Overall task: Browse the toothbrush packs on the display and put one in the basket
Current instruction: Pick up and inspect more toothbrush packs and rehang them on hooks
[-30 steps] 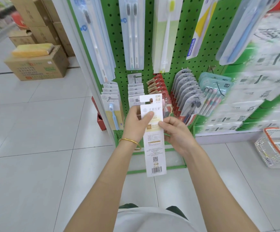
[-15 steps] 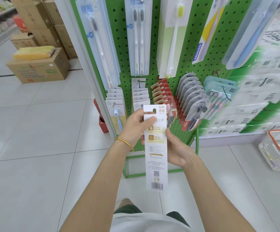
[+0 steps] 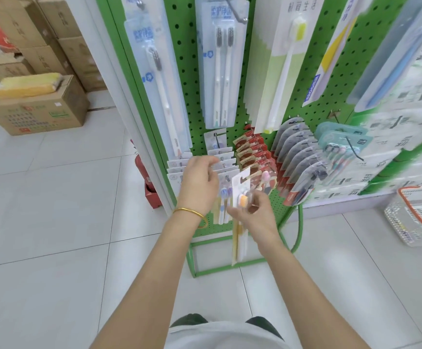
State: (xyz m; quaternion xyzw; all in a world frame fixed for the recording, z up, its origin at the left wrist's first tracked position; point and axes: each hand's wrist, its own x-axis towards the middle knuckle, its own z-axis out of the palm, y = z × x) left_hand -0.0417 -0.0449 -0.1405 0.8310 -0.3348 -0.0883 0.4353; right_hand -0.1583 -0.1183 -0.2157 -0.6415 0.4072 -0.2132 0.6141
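The green pegboard display [image 3: 187, 71] carries hanging toothbrush packs: long clear ones on top, short white [image 3: 223, 161], red [image 3: 254, 157] and grey [image 3: 297, 157] rows below. My right hand [image 3: 254, 214] grips a long white toothbrush pack [image 3: 240, 238] near its top, its clear blister side toward me and its lower end hanging down, blurred. With its fingers loosely bent, my left hand [image 3: 200, 183] is off that pack, against the white row. A white mesh basket [image 3: 396, 222] with an orange rim stands on the floor at the far right.
Cardboard boxes [image 3: 36, 109] are stacked on the tiled floor at the left, one with a yellow bundle on top. A red box [image 3: 150, 191] sits at the foot of the display's left post. Shelves of white and green packages [image 3: 404, 137] fill the right.
My left hand let go of the pack and moved up to the white row. My right hand turned the pack, so its blister now shows instead of the printed back. The view moved closer.
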